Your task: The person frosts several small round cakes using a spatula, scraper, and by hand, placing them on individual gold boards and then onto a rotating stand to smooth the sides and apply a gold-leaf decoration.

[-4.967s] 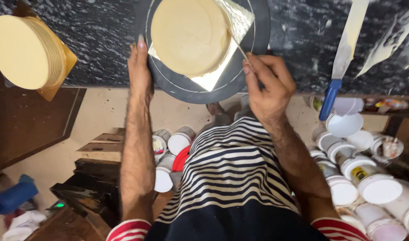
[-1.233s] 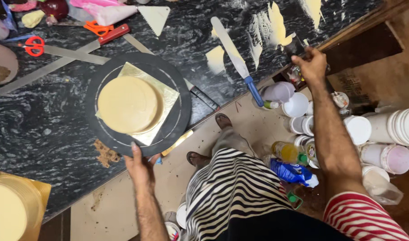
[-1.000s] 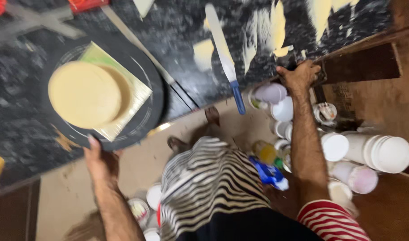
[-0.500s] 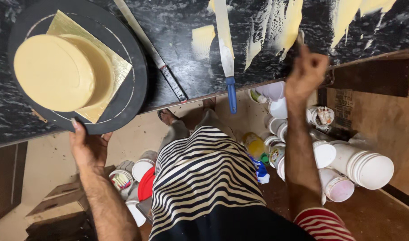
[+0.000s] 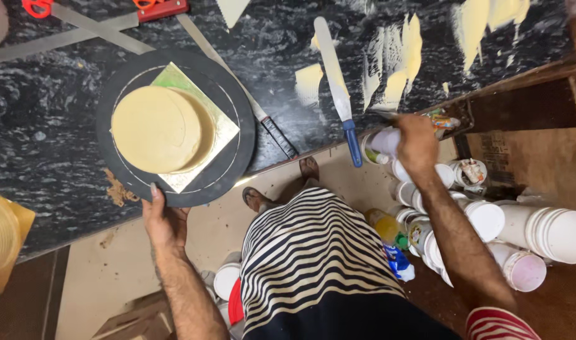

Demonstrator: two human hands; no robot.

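A round cream-coloured cake [image 5: 159, 129] sits on a gold square board on a black turntable [image 5: 234, 167], which stands on the dark marble counter. My left hand [image 5: 163, 220] grips the turntable's near rim, one finger lying on top of it. My right hand [image 5: 417, 141] is at the counter's front edge to the right, fingers closed around a small smeared tool [image 5: 447, 119] that sticks out toward the counter. Just left of that hand lies a palette knife [image 5: 335, 75] with a blue handle.
A long black-handled knife [image 5: 262, 119] lies beside the turntable. Cream smears [image 5: 401, 56] streak the counter at top right. Red scissors [image 5: 36, 6] lie at top left. White tubs [image 5: 552, 233] and a yellow bottle [image 5: 382, 223] crowd the floor at right. Gold cake boards [image 5: 1, 242] are stacked at left.
My right hand has come down from the counter top to its front edge. My left hand has stayed on the turntable rim while the view swung.
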